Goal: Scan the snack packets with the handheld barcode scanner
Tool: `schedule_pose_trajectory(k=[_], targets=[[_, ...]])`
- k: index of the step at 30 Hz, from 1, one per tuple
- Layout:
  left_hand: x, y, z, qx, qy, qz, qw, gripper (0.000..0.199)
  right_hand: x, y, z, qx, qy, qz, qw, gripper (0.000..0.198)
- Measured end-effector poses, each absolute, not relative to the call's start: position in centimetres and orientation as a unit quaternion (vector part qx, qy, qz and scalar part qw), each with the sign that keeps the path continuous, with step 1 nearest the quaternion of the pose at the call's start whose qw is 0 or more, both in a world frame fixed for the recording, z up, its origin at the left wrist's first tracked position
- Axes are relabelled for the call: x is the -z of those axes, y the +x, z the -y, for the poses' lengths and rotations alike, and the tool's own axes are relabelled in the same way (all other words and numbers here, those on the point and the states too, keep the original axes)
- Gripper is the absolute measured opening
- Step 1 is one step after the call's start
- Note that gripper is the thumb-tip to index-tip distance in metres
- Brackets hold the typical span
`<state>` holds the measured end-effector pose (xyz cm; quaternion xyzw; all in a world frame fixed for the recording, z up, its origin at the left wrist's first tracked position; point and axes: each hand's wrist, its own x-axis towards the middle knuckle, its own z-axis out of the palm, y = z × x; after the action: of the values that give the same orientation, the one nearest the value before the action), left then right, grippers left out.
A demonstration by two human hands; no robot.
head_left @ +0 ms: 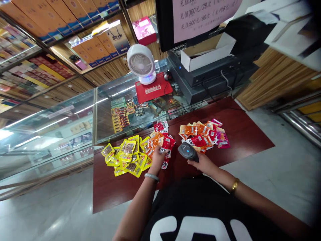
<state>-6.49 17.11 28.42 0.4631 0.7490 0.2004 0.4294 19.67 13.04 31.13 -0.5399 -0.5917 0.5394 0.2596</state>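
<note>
My right hand [200, 163] is wrapped round the grip of a dark grey barcode scanner [187, 151], its blue light lit and its head over the packet piles. My left hand [158, 158] is closed on a red snack packet [168, 143], thumb on its near side; the other fingers are partly hidden. Orange snack packets [153, 142] lie against that hand. On its left spreads a heap of yellow snack packets [129, 155]. Beyond the scanner is a mixed pile of orange packets [188, 130], red ones and pink packets [222, 138].
The packets lie on a dark red board [112, 190]. Behind it runs a glass display counter [105, 129] bearing a white fan [141, 62] on a red mat [140, 97]. A cash-register base [198, 95] with an open white box [195, 62] and a monitor [164, 26] stand back right.
</note>
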Motion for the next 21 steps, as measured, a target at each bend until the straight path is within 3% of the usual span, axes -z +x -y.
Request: schedule_pose_trajectory(k=[10,16,18,21], targets=[[-26.2,-2.3,-17.7,-0.226,0.482,-0.688,0.493,0.038,-32.4,20.9,-13.6,-0.543,-0.555,0.562,0.285,0.040],[-26.8,2.3,-19.7,-0.245,0.487,-0.573,0.612,0.024,-32.1,21.9,-12.4,-0.540,-0.575,0.551,0.272,0.045],[-27.4,1.6,-20.4,-0.226,0.532,-0.594,0.560,0.024,-31.7,22.3,-12.0,-0.540,-0.579,0.550,0.266,0.047],[-28.3,-2.4,-20.9,-0.162,0.576,-0.720,0.351,0.032,-31.0,22.5,-11.6,-0.534,-0.589,0.547,0.261,0.048]])
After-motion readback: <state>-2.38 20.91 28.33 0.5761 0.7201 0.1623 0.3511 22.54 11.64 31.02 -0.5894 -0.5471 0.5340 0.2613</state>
